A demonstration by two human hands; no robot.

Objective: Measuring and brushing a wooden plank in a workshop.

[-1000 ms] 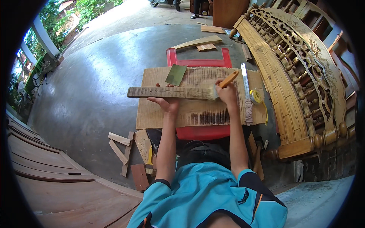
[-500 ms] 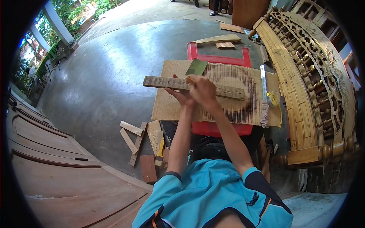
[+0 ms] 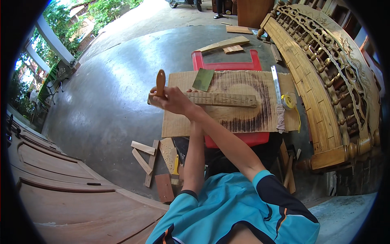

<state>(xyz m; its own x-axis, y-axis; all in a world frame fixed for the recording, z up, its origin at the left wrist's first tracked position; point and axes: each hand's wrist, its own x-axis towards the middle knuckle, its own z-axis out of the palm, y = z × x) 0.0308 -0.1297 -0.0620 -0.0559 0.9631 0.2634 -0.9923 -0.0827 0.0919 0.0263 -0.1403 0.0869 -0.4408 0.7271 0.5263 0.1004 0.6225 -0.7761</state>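
Note:
A long wooden strip (image 3: 233, 100) with dark grain marks lies across a cardboard sheet (image 3: 172, 124), its left part raised in my hands. My left hand (image 3: 192, 90) grips it from beneath; fingertips show at its far edge, and the rest is hidden behind my right arm. Closed round a brush (image 3: 161, 81) with an orange-brown wooden handle, my right hand (image 3: 175, 101) is at the strip's left end. The handle points up; the brush's lower end is hidden. A green sheet, perhaps sandpaper (image 3: 203, 79), lies just beyond the strip.
Beneath the cardboard is a red plastic stool (image 3: 233, 66). A metal ruler (image 3: 276, 83) and yellow tape measure (image 3: 288, 101) lie at right. A carved wooden bench (image 3: 308, 97) stands beyond. Wood offcuts (image 3: 164, 187) and a yellow-handled paintbrush (image 3: 175, 171) lie on the floor, lower left.
My right hand has moved left along the strip to its left end, crossing over my left arm, and the brush handle now shows upright. The strip sits slightly lower.

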